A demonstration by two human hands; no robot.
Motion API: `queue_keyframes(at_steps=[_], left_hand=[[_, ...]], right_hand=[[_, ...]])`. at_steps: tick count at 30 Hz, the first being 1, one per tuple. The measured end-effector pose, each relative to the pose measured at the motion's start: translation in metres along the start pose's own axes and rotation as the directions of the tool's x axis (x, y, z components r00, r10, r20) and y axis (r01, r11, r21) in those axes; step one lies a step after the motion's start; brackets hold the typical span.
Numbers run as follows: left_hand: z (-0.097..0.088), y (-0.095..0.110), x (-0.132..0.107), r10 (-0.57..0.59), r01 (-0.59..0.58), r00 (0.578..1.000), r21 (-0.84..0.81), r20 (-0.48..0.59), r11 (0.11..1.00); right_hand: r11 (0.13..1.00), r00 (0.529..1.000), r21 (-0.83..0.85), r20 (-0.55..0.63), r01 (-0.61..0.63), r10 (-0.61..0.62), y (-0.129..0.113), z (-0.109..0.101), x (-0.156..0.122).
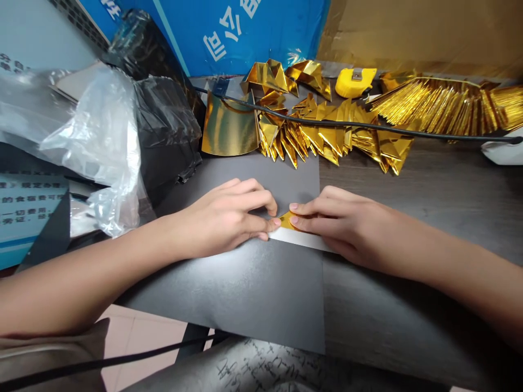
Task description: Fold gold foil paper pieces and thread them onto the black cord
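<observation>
At the far left, a clear plastic bag (pixel 102 136) and a black plastic bag (pixel 163 120) lie slumped at the edge of the grey sheet (pixel 245 283), near the left forearm; a wide elbow movement could drag them onto the work area. The left hand (pixel 229 218) rests on the grey sheet with its grip narrow, thumb and forefinger pinched on the left end of the gold paper (pixel 288 220). The gold paper lies flat near the right edge of the grey sheet, between the two hands, with a white strip showing along its lower edge. The right hand (pixel 339 218) meets it from the other side, grip also narrow, fingertips pressed on the right end. Risk, as a judgement: the foil looks slick, so uneven pressure from either grip could let it slide on the smooth sheet and set a crease askew; hard pinching could also wrinkle or tear it. Behind the hands, well apart, stand a curved gold sheet (pixel 229 128) and a pile of folded gold pieces (pixel 327 136). A black cable (pixel 368 126) runs across that pile; a snag on it could scatter the pieces. A yellow tape measure (pixel 355 81) sits beyond, and a row of folded gold strips (pixel 449 106) lines the back right of the tabletop (pixel 429 190).
</observation>
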State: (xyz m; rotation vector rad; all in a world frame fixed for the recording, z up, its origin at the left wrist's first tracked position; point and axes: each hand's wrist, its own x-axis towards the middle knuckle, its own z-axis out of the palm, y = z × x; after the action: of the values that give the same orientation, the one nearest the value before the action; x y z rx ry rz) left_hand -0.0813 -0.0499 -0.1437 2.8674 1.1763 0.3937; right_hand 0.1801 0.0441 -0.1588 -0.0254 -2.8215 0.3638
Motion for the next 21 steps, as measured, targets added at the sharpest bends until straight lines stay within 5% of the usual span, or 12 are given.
queue_keyframes(at_steps=[6,12,18,21], left_hand=[[-0.005,-0.002,-0.001,0.086,-0.083,0.996,0.2,-0.007,0.976],[-0.006,-0.004,0.0,0.031,-0.032,0.999,0.303,0.007,0.952],[0.003,0.023,0.005,0.183,-0.164,0.978,0.168,-0.101,0.972],[0.011,0.043,0.007,0.232,-0.228,0.972,0.08,-0.038,0.97]], right_hand=[[0.995,0.996,-0.048,-0.018,0.09,-0.091,0.003,-0.003,0.001],[0.994,0.995,-0.052,-0.03,0.096,-0.098,-0.001,0.004,0.001],[0.998,0.995,-0.004,-0.074,0.065,-0.065,0.003,0.011,0.0],[0.99,0.989,0.057,-0.081,0.128,-0.124,0.005,0.01,0.0]])
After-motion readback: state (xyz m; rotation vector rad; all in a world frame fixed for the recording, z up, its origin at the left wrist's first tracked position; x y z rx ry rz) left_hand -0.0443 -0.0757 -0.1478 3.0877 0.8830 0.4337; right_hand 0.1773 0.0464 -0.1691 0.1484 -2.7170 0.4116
